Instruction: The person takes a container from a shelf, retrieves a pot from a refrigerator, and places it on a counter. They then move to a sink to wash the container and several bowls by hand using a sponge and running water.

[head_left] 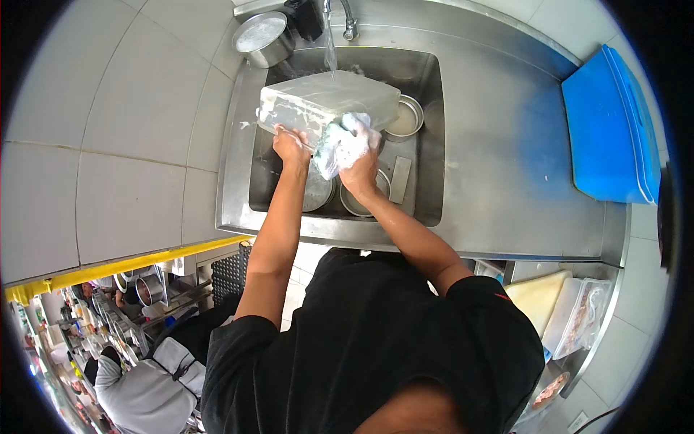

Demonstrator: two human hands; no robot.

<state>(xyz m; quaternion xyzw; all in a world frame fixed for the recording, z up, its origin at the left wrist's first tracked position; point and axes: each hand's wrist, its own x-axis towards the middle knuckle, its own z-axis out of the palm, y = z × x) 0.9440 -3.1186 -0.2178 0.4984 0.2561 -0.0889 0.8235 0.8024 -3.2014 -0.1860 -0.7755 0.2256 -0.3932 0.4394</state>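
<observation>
A translucent plastic container (pixel 325 94) is tilted over the sink under running water, with suds on its near side. My left hand (pixel 291 145) grips its near left edge. In my right hand (pixel 359 163) is a soapy scrubbing cloth (pixel 336 147), white with some green, pressed against or close to the container's near side; foam covers the fingers. Below, in the sink basin (pixel 426 173), lie a round metal pan (pixel 408 116) at the right, another round pan (pixel 358 202) under my right wrist, and one more (pixel 318 192) partly hidden by my left arm.
The faucet (pixel 350 29) pours from the back. A metal pot (pixel 264 40) stands at the back left corner. On the right of the steel counter (pixel 506 159) sits a blue bin (pixel 607 123). Behind at lower left is a person in grey (pixel 148 390). A shelf below the counter holds a plastic box (pixel 576 318).
</observation>
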